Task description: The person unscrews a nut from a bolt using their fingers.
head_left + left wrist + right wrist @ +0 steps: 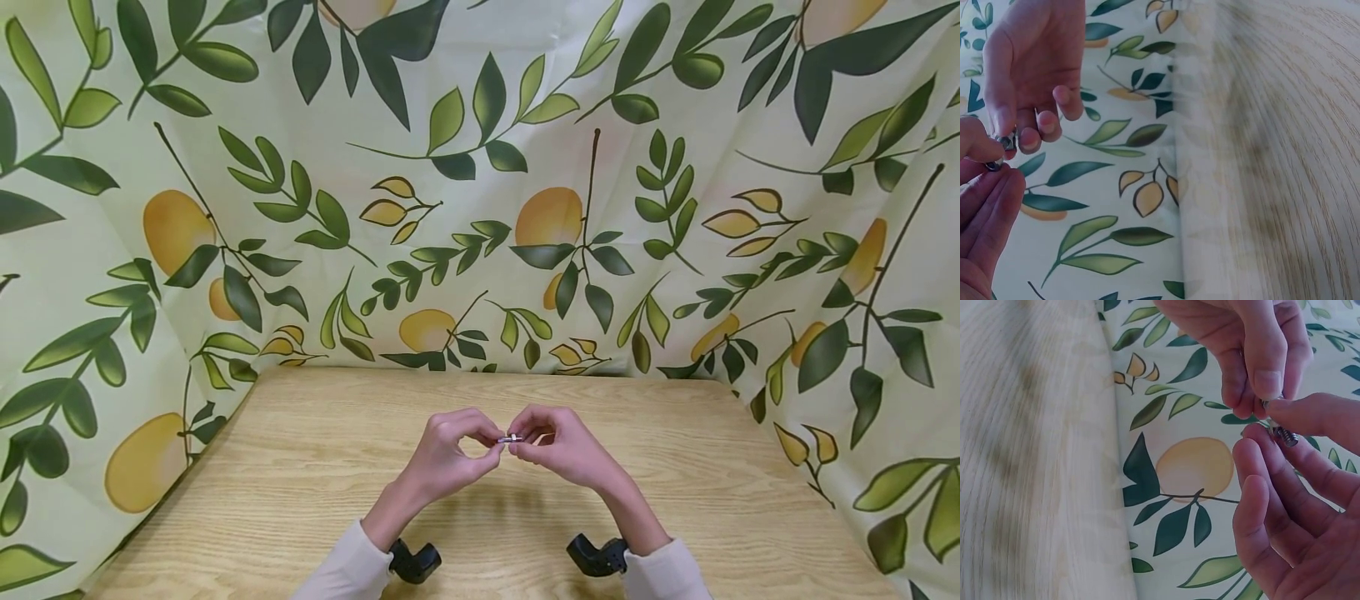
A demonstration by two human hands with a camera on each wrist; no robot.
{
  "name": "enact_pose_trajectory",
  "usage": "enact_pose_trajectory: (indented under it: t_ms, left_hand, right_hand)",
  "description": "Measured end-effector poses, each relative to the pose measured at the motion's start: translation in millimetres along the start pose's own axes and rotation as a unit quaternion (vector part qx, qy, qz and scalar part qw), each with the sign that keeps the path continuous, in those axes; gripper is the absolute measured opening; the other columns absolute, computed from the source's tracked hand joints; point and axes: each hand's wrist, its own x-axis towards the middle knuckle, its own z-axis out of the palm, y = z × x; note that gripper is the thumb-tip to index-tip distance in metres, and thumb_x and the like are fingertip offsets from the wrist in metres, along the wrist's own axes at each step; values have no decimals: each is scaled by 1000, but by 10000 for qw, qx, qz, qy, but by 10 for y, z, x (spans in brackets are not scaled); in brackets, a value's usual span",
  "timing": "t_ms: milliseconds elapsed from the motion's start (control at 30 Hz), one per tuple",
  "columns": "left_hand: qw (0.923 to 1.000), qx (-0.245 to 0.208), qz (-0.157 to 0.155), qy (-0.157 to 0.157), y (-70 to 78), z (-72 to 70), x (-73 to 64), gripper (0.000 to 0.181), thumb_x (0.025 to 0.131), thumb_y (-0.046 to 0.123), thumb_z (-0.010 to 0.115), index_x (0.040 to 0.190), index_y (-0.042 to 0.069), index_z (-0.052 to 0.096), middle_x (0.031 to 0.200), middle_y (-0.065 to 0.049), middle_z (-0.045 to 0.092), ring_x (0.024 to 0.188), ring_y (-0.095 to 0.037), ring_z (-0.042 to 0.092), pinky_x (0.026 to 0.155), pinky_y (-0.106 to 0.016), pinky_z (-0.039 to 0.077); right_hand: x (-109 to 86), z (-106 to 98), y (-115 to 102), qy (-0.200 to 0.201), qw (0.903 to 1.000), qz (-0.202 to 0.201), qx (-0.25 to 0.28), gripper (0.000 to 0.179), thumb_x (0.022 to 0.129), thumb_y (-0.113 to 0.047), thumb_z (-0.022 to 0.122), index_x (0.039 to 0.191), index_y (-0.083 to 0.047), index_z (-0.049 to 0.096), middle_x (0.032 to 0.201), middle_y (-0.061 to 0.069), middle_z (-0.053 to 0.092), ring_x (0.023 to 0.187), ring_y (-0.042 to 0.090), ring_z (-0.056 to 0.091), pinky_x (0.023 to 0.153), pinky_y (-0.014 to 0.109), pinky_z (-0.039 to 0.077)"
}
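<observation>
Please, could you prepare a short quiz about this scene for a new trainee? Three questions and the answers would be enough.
1. Multiple choice. Where is the small metal hardware held?
A) Only in the left hand
B) Only in the right hand
C) Between the fingertips of both hands

2. True or false. The two hands are raised above the wood-grain table.

3. Fill in. The cloth behind the table is printed with orange fruits and green ____.

Key:
1. C; the fingertips of both hands pinch it.
2. True.
3. Leaves.
</observation>
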Motion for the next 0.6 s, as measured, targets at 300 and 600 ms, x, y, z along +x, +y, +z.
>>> enact_pose_trajectory:
  t_ms: [300, 600]
  left_hand:
    - [10000, -4, 38, 16, -12, -3, -14, 3, 88, 3, 73, 87, 4, 75, 82, -2, 76, 73, -7, 73, 71, -14, 61]
    - [9999, -76, -65, -75, -8, -1, -7, 3, 87, 2, 74, 87, 4, 75, 84, -3, 76, 74, -8, 73, 72, -15, 62]
  right_hand:
    - [0, 0, 6, -83, 10000, 3, -20, 18, 98, -20, 70, 107, -5, 75, 92, 12, 74, 79, 24, 69, 68, 29, 60]
    - [-7, -7, 15, 49, 10000, -14, -25, 14, 93, -16, 74, 102, -6, 74, 91, 6, 72, 79, 12, 66, 69, 24, 59]
